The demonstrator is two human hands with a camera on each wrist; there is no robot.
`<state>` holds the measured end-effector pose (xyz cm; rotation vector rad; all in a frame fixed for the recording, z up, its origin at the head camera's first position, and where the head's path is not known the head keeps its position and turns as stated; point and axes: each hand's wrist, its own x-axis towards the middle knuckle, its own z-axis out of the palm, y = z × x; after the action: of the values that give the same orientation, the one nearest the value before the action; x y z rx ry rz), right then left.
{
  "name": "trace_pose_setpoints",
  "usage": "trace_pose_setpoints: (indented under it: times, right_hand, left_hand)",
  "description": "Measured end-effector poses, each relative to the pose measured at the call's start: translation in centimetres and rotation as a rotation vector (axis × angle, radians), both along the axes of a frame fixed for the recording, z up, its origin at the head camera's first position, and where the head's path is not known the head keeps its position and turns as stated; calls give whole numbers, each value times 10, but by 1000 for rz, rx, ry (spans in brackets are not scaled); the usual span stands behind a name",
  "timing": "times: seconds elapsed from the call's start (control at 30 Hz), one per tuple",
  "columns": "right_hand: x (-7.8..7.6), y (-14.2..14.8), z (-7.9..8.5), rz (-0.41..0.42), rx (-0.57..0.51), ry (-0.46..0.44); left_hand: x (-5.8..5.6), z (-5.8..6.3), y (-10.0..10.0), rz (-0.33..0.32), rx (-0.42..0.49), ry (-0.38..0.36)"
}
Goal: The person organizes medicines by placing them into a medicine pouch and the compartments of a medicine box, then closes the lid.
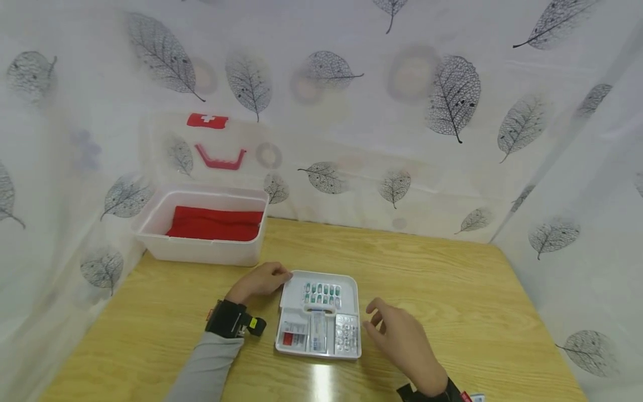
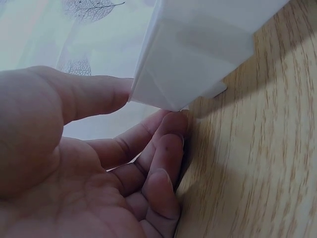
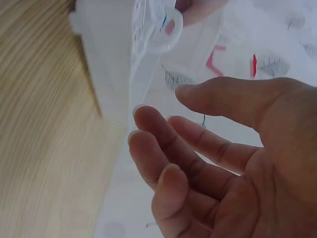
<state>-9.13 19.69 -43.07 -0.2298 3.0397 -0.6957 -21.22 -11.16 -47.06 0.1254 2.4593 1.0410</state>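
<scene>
A shallow white tray (image 1: pixel 292 291) with compartments lies on the table. My left hand (image 1: pixel 263 281) pinches its far left corner; in the left wrist view the thumb is on the rim and curled fingers are under the corner. In the tray's far part lies a blister pack of green-and-white capsules (image 1: pixel 322 294). Nearer are red-and-white packets (image 1: pixel 294 335), a clear-wrapped packet (image 1: pixel 318 332) and a silver tablet blister pack (image 1: pixel 346 334). Just right of the tray, my right hand (image 1: pixel 399 334) hovers with loosely bent fingers, holding nothing.
A translucent plastic box (image 1: pixel 201 252) with a folded red cloth (image 1: pixel 216 224) inside stands at the back left. Its raised lid bears a red handle (image 1: pixel 221 164). Leaf-printed sheeting (image 1: pixel 351 134) walls the wooden table (image 1: pixel 442 279) at the back and sides.
</scene>
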Motion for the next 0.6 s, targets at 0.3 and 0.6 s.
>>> trace_pose_setpoints:
  times: [0.3,0.6]
  right_hand:
    - [23,58,-7,-187,-19,-129]
    - [49,121,-15,-279,-18,-273]
  left_hand:
    - [0,-1,-4,-5,25,8]
    - [1,-2,-3,-7,69,14]
